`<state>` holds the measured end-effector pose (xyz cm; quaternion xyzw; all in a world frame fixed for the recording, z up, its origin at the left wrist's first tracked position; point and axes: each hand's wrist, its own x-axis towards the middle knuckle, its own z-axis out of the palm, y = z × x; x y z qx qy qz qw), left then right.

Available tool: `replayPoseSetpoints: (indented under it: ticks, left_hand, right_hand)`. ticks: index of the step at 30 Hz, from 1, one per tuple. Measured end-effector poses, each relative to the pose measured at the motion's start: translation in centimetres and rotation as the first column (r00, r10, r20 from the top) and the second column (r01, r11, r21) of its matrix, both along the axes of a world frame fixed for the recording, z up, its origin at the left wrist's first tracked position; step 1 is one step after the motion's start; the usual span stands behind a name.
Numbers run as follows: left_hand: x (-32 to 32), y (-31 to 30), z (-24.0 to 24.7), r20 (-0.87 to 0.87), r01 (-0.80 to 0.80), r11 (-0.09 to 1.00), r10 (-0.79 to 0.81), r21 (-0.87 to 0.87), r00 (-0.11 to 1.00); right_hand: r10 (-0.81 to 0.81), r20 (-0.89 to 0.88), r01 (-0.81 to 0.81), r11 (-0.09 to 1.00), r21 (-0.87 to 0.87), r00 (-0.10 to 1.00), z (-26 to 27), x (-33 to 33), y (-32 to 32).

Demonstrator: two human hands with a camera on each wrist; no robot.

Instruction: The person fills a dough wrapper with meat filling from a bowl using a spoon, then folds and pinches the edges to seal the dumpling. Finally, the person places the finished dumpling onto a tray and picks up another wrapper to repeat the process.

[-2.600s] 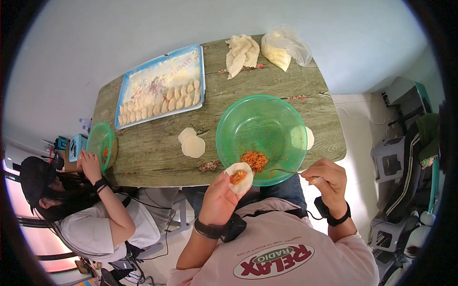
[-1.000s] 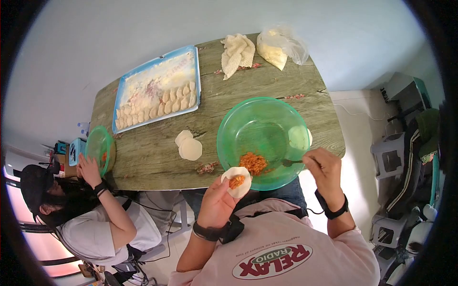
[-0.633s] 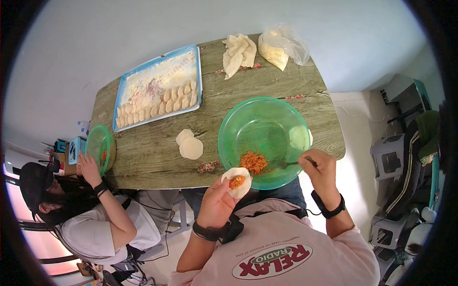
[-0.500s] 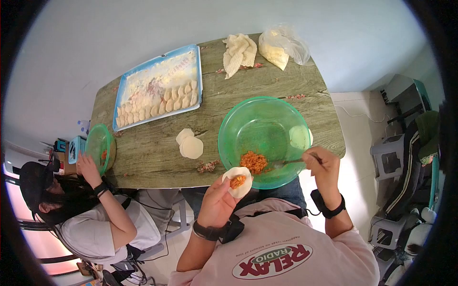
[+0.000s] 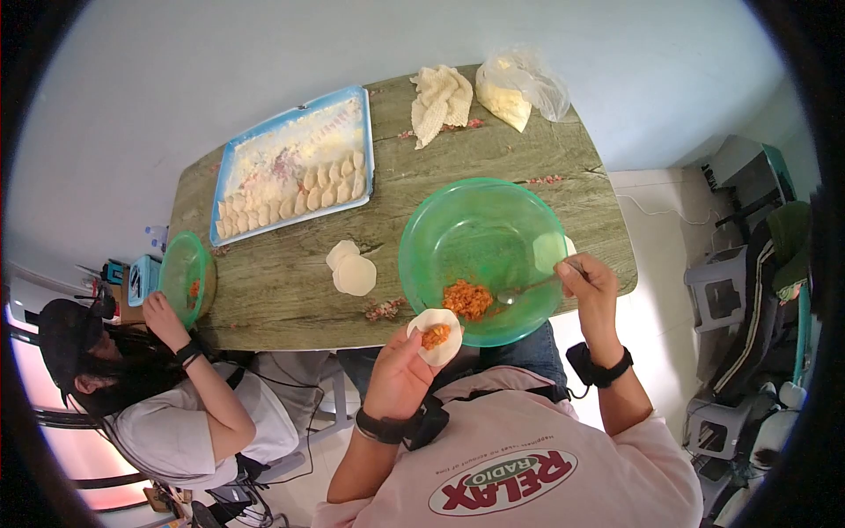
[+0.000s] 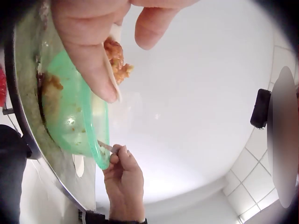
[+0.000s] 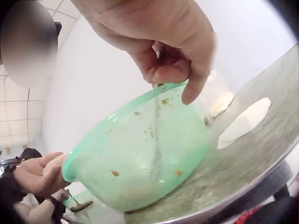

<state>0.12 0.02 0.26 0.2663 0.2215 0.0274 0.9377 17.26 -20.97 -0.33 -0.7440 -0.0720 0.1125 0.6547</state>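
Note:
My left hand (image 5: 396, 380) holds a round dumpling wrapper (image 5: 446, 355) at the bowl's near rim, thumb along its edge. A small heap of orange-red filling (image 5: 435, 336) lies on that wrapper. At the right side of the green bowl (image 5: 440, 224), my right hand (image 5: 597, 295) pinches a spoon (image 5: 508, 297) by its handle. The spoon's head is low inside the bowl, beside a larger clump of filling (image 5: 467, 300). In the right wrist view, fingertips (image 7: 190, 93) come right at the bowl's rim, and the spoon shows faintly through the green wall.
Loose wrappers (image 5: 355, 275) lie left of the bowl. Farther left, a blue-rimmed tray (image 5: 295, 231) holds rows of dumplings and flour. A cloth (image 5: 440, 101) and a plastic bag (image 5: 506, 104) are at the back. At left, another person (image 5: 189, 414) sits by a second green bowl (image 5: 176, 255).
My right hand has shifted within a small area at the bowl's right rim, and the spoon's head now shows inside. The left hand stays nearly still with its filled wrapper. The other person's hand lowers slightly.

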Motion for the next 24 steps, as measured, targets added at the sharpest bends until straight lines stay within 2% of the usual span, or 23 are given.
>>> replayPoseSetpoints:
  ticks: [6,8,9,11,12,14,15,16,18,19,21,22,24]
  left_hand:
    - [0.1,-0.8,0.2,-0.029,0.053,0.996,-0.051,0.069,0.998]
    - [0.2,-0.8,0.3,-0.035,0.062,0.997,-0.060,0.051,0.998]
    - [0.2,-0.8,0.2,-0.036,0.061,0.997,-0.059,0.048,0.998]
    - [0.3,-0.8,-0.1,-0.024,0.080,0.996,-0.079,0.040,0.997]
    - [0.3,-0.8,-0.1,-0.023,0.085,0.996,-0.084,0.039,0.996]
    - [0.4,-0.8,-0.1,-0.017,0.091,0.995,-0.091,0.040,0.996]
    - [0.5,-0.8,-0.2,-0.016,0.092,0.995,-0.091,0.039,0.996]
    - [0.5,-0.8,-0.3,-0.010,0.110,0.993,-0.109,0.034,0.994]
    - [0.5,-0.9,-0.5,-0.002,0.124,0.992,-0.124,0.028,0.992]
    - [0.5,-1.1,-0.5,-0.013,0.122,0.992,-0.122,0.026,0.992]
    - [0.5,-1.2,-0.6,-0.021,0.120,0.993,-0.119,0.023,0.993]
    - [0.5,-1.2,-0.7,-0.016,0.123,0.992,-0.122,0.015,0.992]
    - [0.5,-1.4,-0.6,-0.012,0.122,0.993,-0.122,0.002,0.992]
  right_hand:
    - [0.065,0.121,-0.065,0.998,-0.010,0.991,-0.8,2.4,1.5]
    - [0.046,0.415,0.048,0.976,-0.214,0.909,-0.1,1.9,1.4]
    - [0.048,0.414,0.047,0.975,-0.217,0.909,0.4,1.5,1.3]
    - [0.162,0.613,0.147,0.895,-0.422,0.773,1.3,0.7,1.2]
    - [0.160,0.614,0.152,0.893,-0.423,0.773,1.4,0.2,1.2]
    - [0.234,0.590,0.013,0.923,-0.384,0.773,1.4,-0.8,1.3]
    - [0.234,0.511,-0.050,0.937,-0.347,0.827,1.3,-1.2,1.4]
    - [0.234,0.510,-0.051,0.936,-0.348,0.828,1.4,-1.2,1.4]
    - [0.074,0.431,0.066,0.952,-0.299,0.899,1.6,-1.0,1.3]
    - [0.076,0.431,0.064,0.951,-0.301,0.899,1.4,-0.8,1.1]
    - [0.097,0.561,0.119,0.934,-0.337,0.822,1.1,-0.3,0.9]
    - [0.100,0.563,0.119,0.933,-0.339,0.820,1.4,-0.6,0.9]
    - [0.199,0.329,-0.087,0.941,-0.326,0.923,2.2,-1.4,1.1]
